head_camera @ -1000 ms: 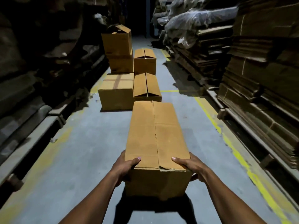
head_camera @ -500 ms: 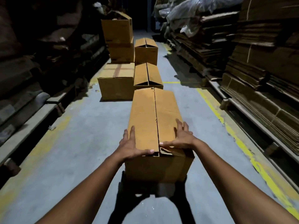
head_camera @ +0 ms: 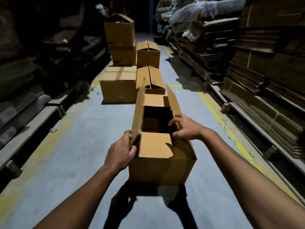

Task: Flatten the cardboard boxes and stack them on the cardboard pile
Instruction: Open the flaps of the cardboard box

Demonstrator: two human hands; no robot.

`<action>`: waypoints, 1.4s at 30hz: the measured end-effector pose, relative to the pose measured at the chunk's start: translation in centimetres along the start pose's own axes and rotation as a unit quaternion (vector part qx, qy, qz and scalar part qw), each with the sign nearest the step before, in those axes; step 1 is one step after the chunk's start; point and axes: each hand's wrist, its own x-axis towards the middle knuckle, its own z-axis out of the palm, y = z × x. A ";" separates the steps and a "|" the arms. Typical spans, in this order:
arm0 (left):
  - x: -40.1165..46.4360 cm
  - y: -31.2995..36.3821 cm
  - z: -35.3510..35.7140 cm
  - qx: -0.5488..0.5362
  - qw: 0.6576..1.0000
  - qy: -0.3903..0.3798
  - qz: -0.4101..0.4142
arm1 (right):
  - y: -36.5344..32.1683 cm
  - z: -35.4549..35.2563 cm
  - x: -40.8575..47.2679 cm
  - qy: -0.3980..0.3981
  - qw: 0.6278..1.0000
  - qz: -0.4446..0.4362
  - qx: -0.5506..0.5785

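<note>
While the left hand grips the raised left flap and the right hand curls over the right one, the box on the floor is only opened, not flattened; four more boxes crowd the aisle ahead, with the cardboard pile waiting at right

Long brown cardboard box on grey floor, both long top flaps upright.

Two bare forearms reach in from the bottom edge. The left hand and right hand wear no gloves. No sleeve reaches either wrist.
</note>
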 end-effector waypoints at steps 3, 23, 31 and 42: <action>0.3 0.1 -0.8 -0.114 0.984 0.051 -0.126 | 0.8 -2.0 -0.5 0.034 0.991 0.059 -0.115; 1.3 -5.9 -0.9 -0.576 0.633 -0.012 -0.516 | 4.9 9.1 3.1 0.020 0.980 0.142 -0.137; 1.7 -5.2 -2.6 0.116 0.944 0.146 -0.271 | 3.3 3.5 2.0 0.211 0.967 0.111 0.089; 5.6 1.2 -4.2 -0.172 0.921 -0.348 -0.036 | 3.0 0.5 0.8 -0.371 0.919 0.083 0.104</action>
